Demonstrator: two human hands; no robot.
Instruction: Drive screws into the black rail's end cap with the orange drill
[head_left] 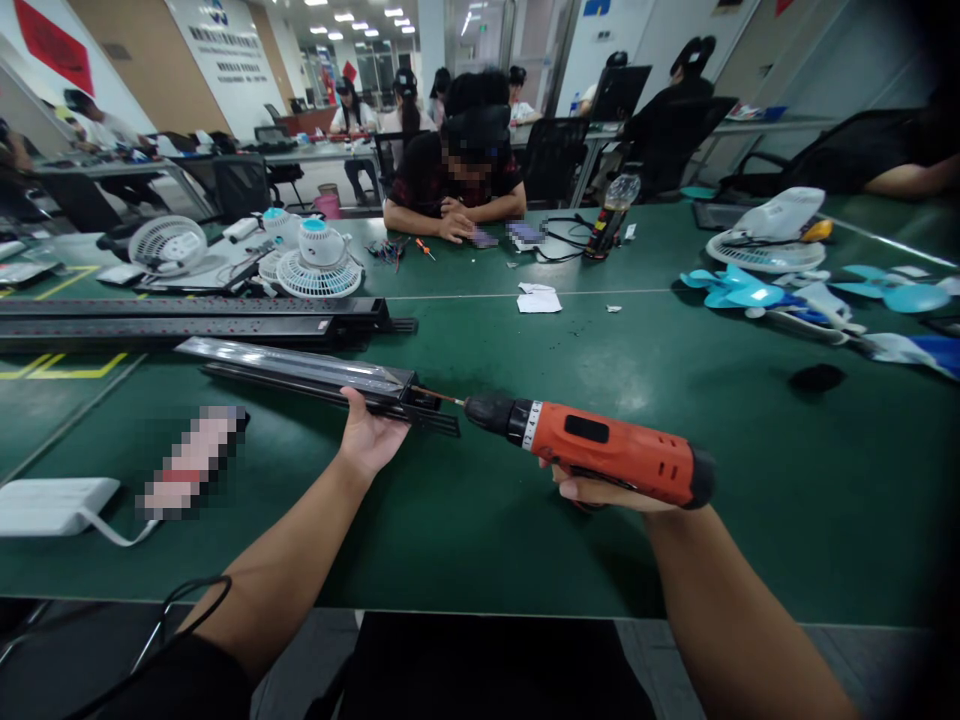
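Observation:
My right hand (600,490) is wrapped round the handle of an orange cordless drill (622,445), which points left. From its black chuck a long thin bit (437,395) reaches to the near end of a long black metal rail (315,378); whether the tip sits in a screw I cannot make out. My left hand (371,435) grips this rail near that end, thumb on the upper side and fingers underneath. Clear shiny film seems to cover the rail's top.
More black rails (187,320) lie behind at left. Fan parts (319,265) stand at the back left, blue fan blades (739,288) at right. A phone (199,460) and white power bank (56,505) lie at near left. Opposite sits a person (457,160) beside a bottle (611,220).

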